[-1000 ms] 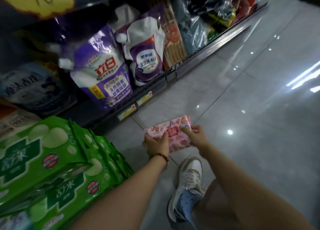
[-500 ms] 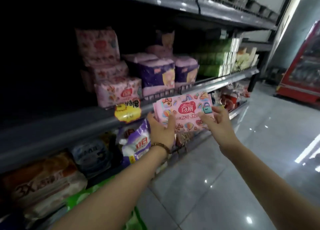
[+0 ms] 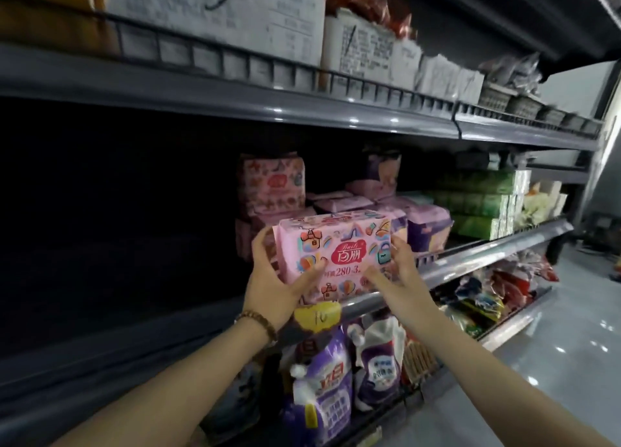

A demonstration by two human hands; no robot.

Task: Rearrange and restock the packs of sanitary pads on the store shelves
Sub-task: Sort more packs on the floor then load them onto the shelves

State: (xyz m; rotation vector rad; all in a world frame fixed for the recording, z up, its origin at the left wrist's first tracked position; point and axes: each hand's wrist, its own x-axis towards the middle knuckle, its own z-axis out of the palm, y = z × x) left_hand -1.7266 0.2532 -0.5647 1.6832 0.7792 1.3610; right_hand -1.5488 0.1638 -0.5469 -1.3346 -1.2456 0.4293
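A bead bracelet circles the left wrist. The left hand grasps the left end of the pink pack of sanitary pads, fingers curled behind it and thumb across its printed front. At the pack's 11 o'clock, a stack of similar pink packs sits on the middle shelf. The held pack stands upright at that shelf's front edge, front toward the camera. At its 6 o'clock hang a yellow price tag and, lower, purple-and-white detergent pouches. The right hand grasps the pack's right end, at 4 o'clock. Purple packs lie at 3 o'clock and green packs at 2 o'clock.
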